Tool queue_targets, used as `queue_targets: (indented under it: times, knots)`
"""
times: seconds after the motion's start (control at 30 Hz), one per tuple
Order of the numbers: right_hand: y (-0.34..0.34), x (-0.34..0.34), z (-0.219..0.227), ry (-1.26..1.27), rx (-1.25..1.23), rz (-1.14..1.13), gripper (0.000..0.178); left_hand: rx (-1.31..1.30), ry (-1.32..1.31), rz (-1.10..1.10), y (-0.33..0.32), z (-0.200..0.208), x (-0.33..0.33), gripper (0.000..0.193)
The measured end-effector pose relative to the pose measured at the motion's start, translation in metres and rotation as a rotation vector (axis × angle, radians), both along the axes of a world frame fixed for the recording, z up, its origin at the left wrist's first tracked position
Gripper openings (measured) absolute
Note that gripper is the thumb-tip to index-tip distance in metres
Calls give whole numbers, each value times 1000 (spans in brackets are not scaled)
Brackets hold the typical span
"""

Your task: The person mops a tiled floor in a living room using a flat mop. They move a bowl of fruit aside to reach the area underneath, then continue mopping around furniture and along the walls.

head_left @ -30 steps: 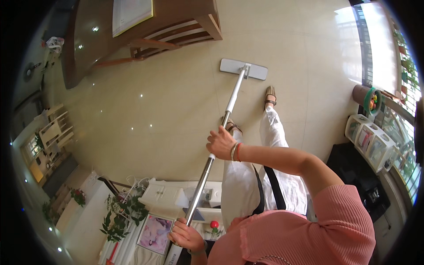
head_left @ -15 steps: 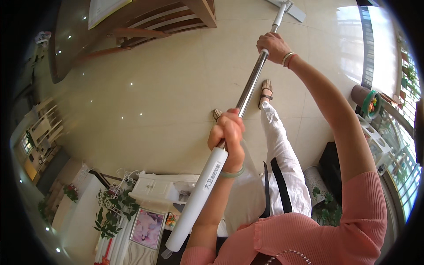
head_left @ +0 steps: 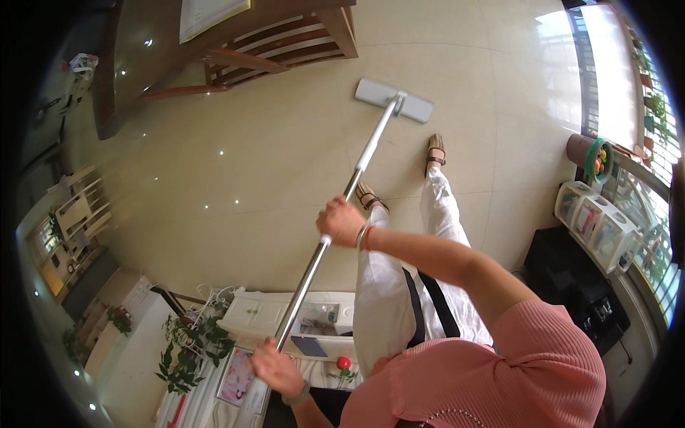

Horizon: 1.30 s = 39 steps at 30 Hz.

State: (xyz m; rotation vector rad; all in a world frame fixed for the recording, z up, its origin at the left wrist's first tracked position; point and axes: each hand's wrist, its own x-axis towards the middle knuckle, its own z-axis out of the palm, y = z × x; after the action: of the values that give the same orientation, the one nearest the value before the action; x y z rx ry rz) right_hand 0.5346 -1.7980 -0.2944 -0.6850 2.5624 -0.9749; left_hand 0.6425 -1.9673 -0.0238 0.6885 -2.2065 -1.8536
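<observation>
A flat mop (head_left: pixel 302 279) with a long silver and white pole slants across the middle of the view. Its grey rectangular head (head_left: pixel 415 107) lies flat on the floor, ahead of my feet. My right hand (head_left: pixel 342 221) is wrapped round the pole about midway, just above a white collar. Lower down, by my left side, my left hand (head_left: pixel 276 368) grips the pole near the top of the white handle, its fingers slightly blurred. The handle's end runs down beside my left forearm and is partly hidden.
A wooden table (head_left: pixel 132 50) and a slatted chair (head_left: pixel 278 53) stand at the far left. Behind me are a white cabinet (head_left: pixel 250 308) and a leafy plant (head_left: pixel 189 349). On the right are white storage bins (head_left: pixel 596 222), a bucket (head_left: pixel 586 153) and a black box-like thing (head_left: pixel 564 274).
The mop head has been drawn back toward my feet and to the left. Both hands have come nearer my body with the pole, and the handle has slid back past my left side.
</observation>
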Motion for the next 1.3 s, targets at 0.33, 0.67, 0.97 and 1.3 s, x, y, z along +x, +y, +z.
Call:
queue_targets:
  times: [0.33, 0.67, 0.97, 1.3]
  knots:
    - [52, -31, 12, -71, -196, 155, 9, 146, 227, -69, 56, 15, -41, 24]
    - [350, -116, -96, 115, 114, -245, 5, 347, 151, -433, 267, -159, -134, 26]
    - [391, -80, -118, -1, 409, -358, 5, 419, 177, -588, 295, -195, -127, 30]
    - [69, 39, -34, -44, 48, -504, 6, 274, 43, -539, 4, -62, -49, 23]
